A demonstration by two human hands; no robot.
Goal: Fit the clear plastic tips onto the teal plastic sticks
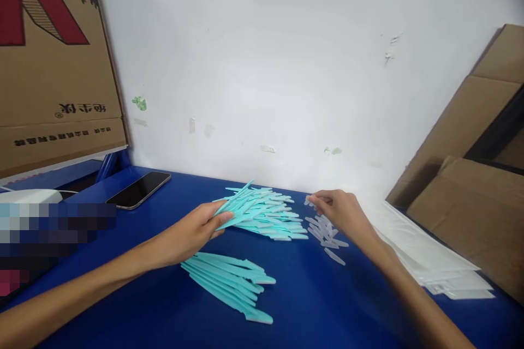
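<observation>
Nearest us, a fan of slim turquoise plastic sticks point(225, 283) lies on the smooth blue tabletop point(315, 305). Beyond it, our left hand point(200, 232) pinches a bunch of matching sticks point(242, 210) between thumb and fingers, at the left end of a larger turquoise pile point(282, 223). They look light, stiff and slippery, probably best held by the narrow ends. Our right hand point(338, 207) pinches small frosted plastic pieces point(307, 201) in its fingertips, near a loose scatter of more point(326, 230). Flat white sleeves point(429, 256) lie farther right.
</observation>
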